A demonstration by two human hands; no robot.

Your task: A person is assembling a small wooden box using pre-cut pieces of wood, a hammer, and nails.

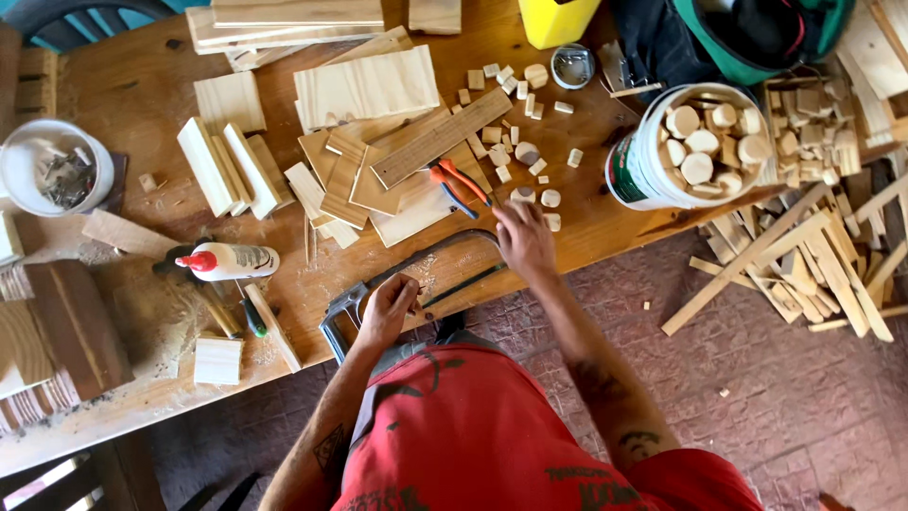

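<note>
1. The left hand [386, 305] is curled shut, fingertips pinched on something too small to make out, resting over the hacksaw [397, 284] frame at the edge of the workbench [132, 95].
2. The right hand [526, 238] lies flat and open, fingers stretched toward small round wooden plugs [539, 197] just beyond them.
3. Orange-handled pliers [458, 184] lie just left of the right hand's fingertips, on thin wooden boards [397, 180].
4. A glue bottle [229, 261] lies well to the left of the left hand.
5. A white bucket of wooden discs [695, 142] stands beyond the right hand, to its right.
</note>
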